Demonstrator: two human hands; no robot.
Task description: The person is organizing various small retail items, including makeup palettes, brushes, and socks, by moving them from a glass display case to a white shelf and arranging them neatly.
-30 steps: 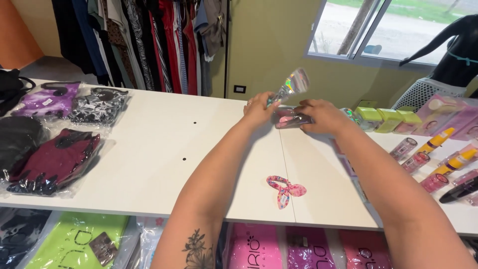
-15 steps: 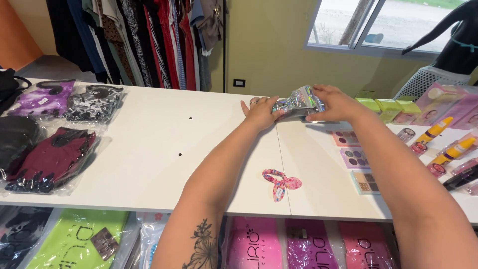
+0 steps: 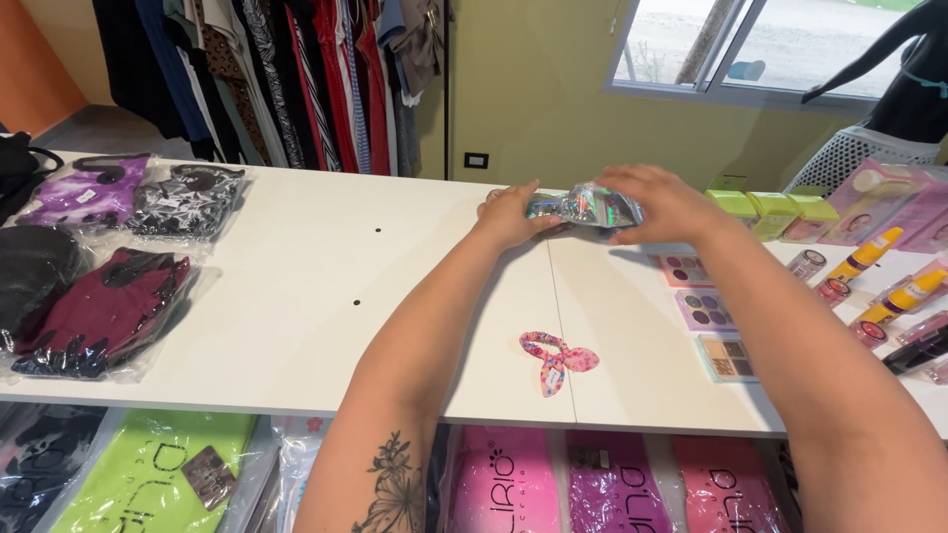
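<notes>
Both hands, left [image 3: 512,217] and right [image 3: 664,202], pinch a shiny pouch [image 3: 585,207] at its ends, pressing it flat on the worktop [image 3: 296,296], beyond the bow [image 3: 555,357].

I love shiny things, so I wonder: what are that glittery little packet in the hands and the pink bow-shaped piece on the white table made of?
The small iridescent packet looks like thin holographic plastic film: it crinkles and throws rainbow glints. The pink patterned bow-shaped piece seems printed fabric, matte with a busy pattern, though that is uncertain. The white table looks like smooth laminated board.
</notes>
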